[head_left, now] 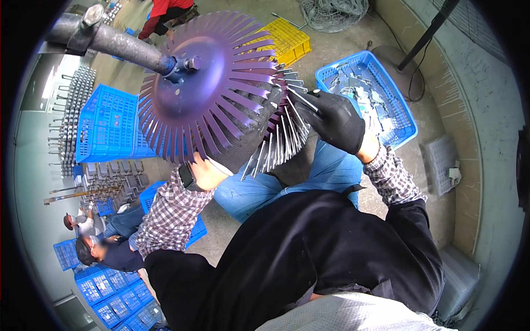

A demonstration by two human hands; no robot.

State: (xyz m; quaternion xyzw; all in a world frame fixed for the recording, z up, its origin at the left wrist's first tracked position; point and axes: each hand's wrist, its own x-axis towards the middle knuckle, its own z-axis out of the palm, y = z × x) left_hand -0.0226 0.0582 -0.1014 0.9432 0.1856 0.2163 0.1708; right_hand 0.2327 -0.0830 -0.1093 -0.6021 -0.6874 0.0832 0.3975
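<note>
- Lower centre of the frame: the person's dark apron and checked sleeves fill the foreground, with blue-jeaned knees just beyond.
- Centre left: the left hand (pixel 207 172), bare and with a watch at the wrist, reaches up under the purple spoked rack (pixel 207 88). Its fingers are hidden behind the rack's rim, so their state cannot be told.
- Centre right: the right hand (pixel 337 121), in a black glove, has its fingers closed on a thin metal strip (pixel 302 100) at the rack's right edge, where a fan of grey metal strips (pixel 281 138) already hangs from the spokes.
- Progress, as judged: only the right and lower-right arc of the rack carries strips; the spokes across the top, the left and the lower left stand bare, so well under half the ring appears filled and most is left.
- Upper right: a blue crate (pixel 367 99) of loose grey metal pieces sits on the floor just beyond the gloved hand; a yellow crate (pixel 287 38) lies farther off.
- Upper left: the rack's hub is fixed on a grey pipe (pixel 110 38); the pipe's mount is cut off at the frame's rim.
- Left edge: blue crates, loaded racks and other seated people are small and bent by the lens; details there cannot be made out.
</note>
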